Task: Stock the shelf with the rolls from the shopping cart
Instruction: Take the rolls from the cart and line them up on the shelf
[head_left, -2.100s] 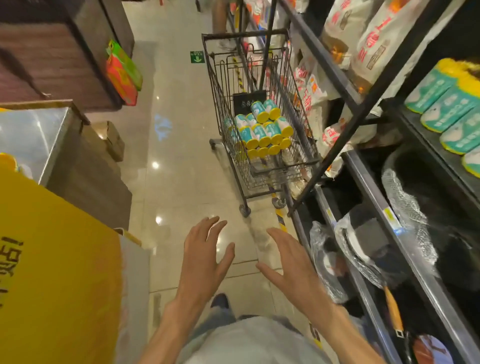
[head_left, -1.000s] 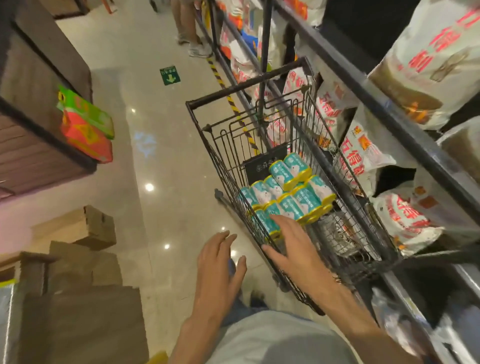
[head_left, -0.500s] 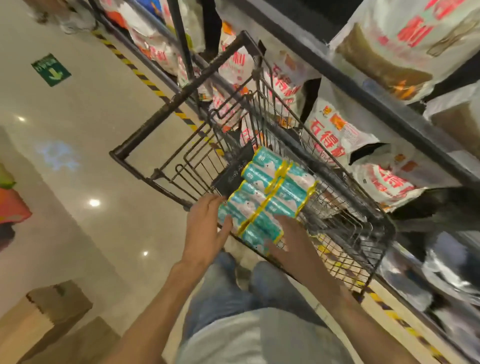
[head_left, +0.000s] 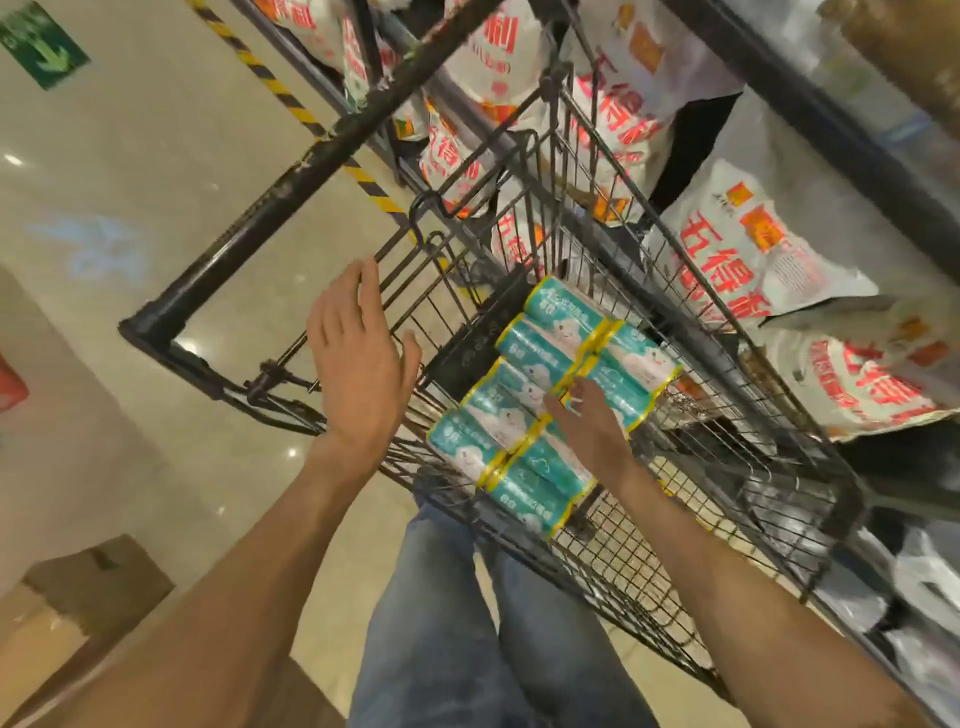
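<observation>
Gleaming underfoot, a pale polished floor (head_left: 156, 171), catching small bright spots of ceiling light and a faint bluish glare. Lying on it near the top left corner, a green arrow sign (head_left: 44, 44). Running diagonally along the foot of the shelving, a yellow-and-black hazard stripe (head_left: 291, 104). Standing along the right, dark metal shelving (head_left: 810, 119), carrying white sacks with red lettering (head_left: 748, 254) on its tiers. Sitting low on the same shelving at the right edge, clear plastic-wrapped goods (head_left: 919, 587), too blurred to identify. Resting on the floor at the lower left, brown cardboard boxes (head_left: 98, 582). Peeking in at the left edge, something red (head_left: 9, 387).
</observation>
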